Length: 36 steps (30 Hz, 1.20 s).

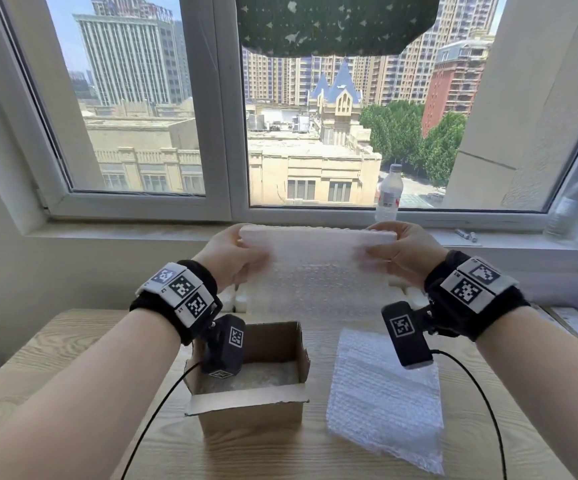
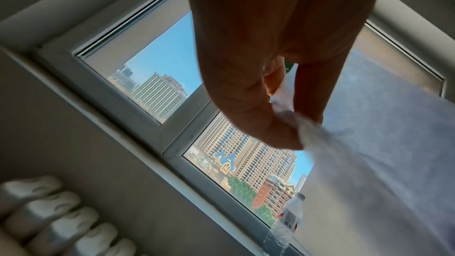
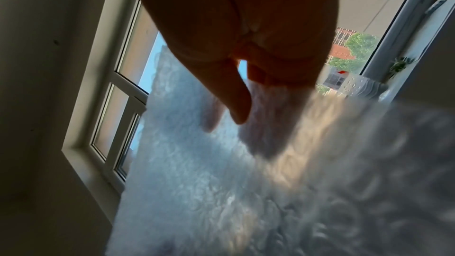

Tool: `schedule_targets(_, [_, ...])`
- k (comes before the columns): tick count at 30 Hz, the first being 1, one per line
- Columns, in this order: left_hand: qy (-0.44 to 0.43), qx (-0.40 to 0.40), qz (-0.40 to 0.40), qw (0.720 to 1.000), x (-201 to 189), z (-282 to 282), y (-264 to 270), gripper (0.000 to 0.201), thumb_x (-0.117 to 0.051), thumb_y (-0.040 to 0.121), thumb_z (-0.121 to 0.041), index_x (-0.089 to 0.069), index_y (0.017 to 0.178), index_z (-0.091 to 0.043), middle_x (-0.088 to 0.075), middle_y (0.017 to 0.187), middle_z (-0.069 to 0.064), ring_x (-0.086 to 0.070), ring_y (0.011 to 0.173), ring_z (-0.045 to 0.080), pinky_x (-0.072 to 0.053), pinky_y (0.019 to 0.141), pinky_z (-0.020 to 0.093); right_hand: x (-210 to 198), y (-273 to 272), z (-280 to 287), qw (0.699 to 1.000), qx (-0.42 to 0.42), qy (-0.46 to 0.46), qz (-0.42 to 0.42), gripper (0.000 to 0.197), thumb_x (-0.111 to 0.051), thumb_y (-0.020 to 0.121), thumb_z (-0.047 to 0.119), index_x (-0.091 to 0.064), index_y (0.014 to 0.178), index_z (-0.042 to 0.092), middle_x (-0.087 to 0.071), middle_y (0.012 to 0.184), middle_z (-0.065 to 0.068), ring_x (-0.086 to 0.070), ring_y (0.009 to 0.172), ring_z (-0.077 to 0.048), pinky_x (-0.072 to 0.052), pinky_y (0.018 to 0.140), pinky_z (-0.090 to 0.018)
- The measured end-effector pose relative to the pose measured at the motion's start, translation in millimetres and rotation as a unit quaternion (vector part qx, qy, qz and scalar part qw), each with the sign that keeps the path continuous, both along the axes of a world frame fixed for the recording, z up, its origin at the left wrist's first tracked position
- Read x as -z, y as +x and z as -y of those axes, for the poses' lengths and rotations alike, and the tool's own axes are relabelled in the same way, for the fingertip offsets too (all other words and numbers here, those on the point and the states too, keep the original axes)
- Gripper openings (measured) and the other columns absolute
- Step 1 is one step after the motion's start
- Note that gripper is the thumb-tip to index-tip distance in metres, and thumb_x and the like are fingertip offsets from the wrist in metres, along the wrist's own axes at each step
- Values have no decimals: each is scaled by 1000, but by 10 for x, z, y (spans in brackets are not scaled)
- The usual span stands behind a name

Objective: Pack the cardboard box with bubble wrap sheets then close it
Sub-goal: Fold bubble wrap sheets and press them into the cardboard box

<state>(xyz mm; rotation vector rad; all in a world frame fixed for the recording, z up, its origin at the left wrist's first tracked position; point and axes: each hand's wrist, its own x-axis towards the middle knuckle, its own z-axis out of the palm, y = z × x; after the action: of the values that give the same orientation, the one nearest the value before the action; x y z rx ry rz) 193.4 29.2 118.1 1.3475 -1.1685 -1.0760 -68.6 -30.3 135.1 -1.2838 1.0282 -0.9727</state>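
Hands are holding a translucent bubble wrap sheet (image 1: 318, 268) upright above the table (image 1: 73, 341): left hand (image 1: 234, 256) and right hand (image 1: 407, 252) fingers pinching its top corners, long edge running left-right. Open brown cardboard box (image 1: 249, 407) is sitting below, nearer the left hand; sheet needs lowering leftward.

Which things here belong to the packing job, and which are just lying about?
Job: held bubble wrap sheet, in left hand and right hand; spare bubble wrap sheet; open cardboard box.
Lying about: water bottle; batteries; radiator.
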Motion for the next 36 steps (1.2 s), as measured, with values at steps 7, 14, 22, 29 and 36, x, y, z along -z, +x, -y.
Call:
schedule_targets(7, [71, 19, -43, 996, 36, 40, 10, 20, -54, 94, -28, -58, 106, -12, -68, 94, 9, -68, 82, 22, -57, 76, 38, 2, 2, -36, 999, -16, 34, 17, 25, -49, 93, -3, -60, 88, 19, -62, 87, -9, -60, 70, -23, -56, 69, -39])
schedule_targets(14, [40, -60, -7, 997, 166, 121, -15, 22, -58, 92, -20, -59, 112, -11, -66, 99, 11, -65, 81, 22, -54, 86, 41, 25, 3, -51, 999, 5, -13, 50, 26, -49, 87, -15, -58, 106, 1, -64, 88, -8, -62, 74, -18, -59, 58, -21])
schedule_targets(22, [121, 11, -198, 973, 62, 35, 9, 53, -34, 95, -54, -56, 115, -11, -65, 109, 9, -67, 89, 25, -60, 62, 33, 94, -14, -60, 982, 65, -108, -141, 43, -36, 92, -11, -64, 68, 11, -65, 87, -1, -27, 21, -2, -23, 25, -12])
schedule_targets(29, [102, 6, -75, 992, 156, 49, 80, 89, -70, 78, 2, -19, 149, -11, -53, 128, 17, -68, 97, 26, -61, 72, 35, 114, 73, -66, 999, 36, 25, 15, 24, -40, 97, 8, -63, 94, 15, -56, 78, -8, -54, 60, -18, -52, 56, -28])
schedule_targets(36, [64, -110, 88, 988, 469, -112, 161, 71, -72, 78, -8, -32, 133, -29, -49, 113, 12, -61, 96, 29, -56, 83, 46, 413, 396, -279, 979, -4, -97, -182, 31, -61, 84, -4, -60, 103, 20, -54, 103, -12, -62, 72, -21, -60, 64, -27])
